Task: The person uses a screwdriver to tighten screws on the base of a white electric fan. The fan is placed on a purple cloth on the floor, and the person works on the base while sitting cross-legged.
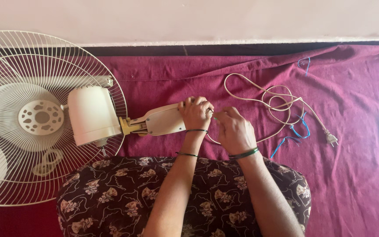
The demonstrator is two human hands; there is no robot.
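Both forearms extend forward from the bottom edge of the view, over a lap covered in dark floral cloth (123,197), and meet at the centre of the frame.

The left hand (195,113) is curled, knuckles up, fingers wrapped closed around the end of the cream fan neck (161,120). Thin dark bangles sit at its wrist and further down the forearm.

The right hand (234,131) lies just beside the left, back of the hand upward, fingers bent toward the left hand's fingertips. Something small and greenish shows between the two hands; whether the right fingers are pinched on it cannot be told. A green bangle circles this wrist.

The fan neck lies flat on the maroon cloth (356,175), joined by a yellowish hinge to the cream motor housing (94,115), which lies against the wire guard (9,57) at left.

The beige power cord (266,102) runs from the area of the hands and loops loosely to the right, ending in a plug (331,138) well apart from both hands. Blue wire strands (295,131) lie among the loops.
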